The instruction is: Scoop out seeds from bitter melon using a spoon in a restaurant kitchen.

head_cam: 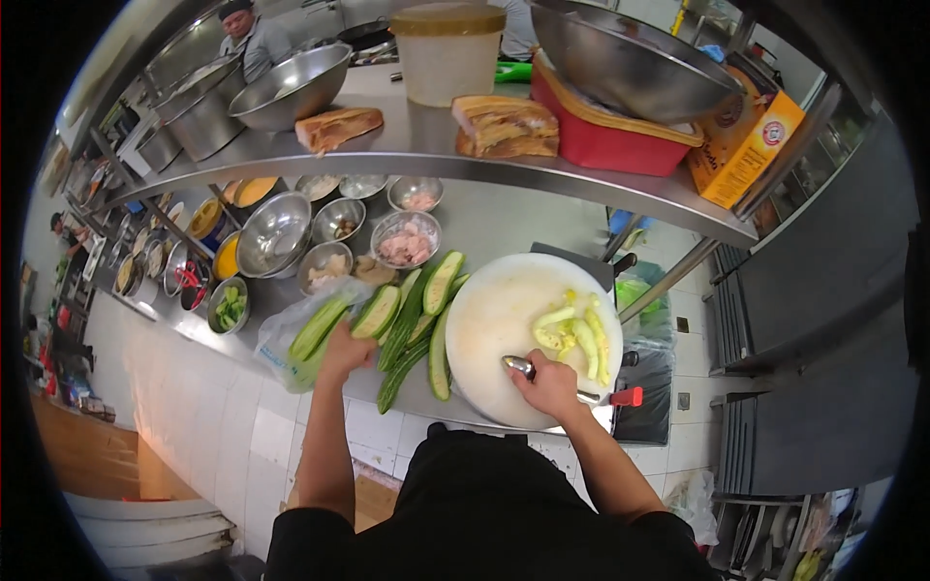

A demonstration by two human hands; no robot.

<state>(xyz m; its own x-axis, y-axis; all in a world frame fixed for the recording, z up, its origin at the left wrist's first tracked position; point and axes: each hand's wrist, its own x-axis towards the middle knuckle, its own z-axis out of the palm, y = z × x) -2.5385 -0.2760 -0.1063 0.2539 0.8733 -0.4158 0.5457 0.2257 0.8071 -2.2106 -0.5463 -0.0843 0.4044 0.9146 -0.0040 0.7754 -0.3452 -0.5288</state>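
Observation:
My right hand grips a metal spoon low over the round white cutting board. Soft, pale green seed cores lie heaped on the board's right side. To the left, my left hand has curled fingers at the lower end of a halved green gourd; whether they hold it is hidden. Beside that hand, a clear plastic bag has a hollowed gourd half on it. Several dark green gourd halves lie between the bag and board, some with the cut face up.
Metal bowls with pink raw meat and other food stand behind the gourds. Overhead, a steel shelf bears meat slabs, a lidded tub and a red container. A red handle juts past the board. A person stands beyond.

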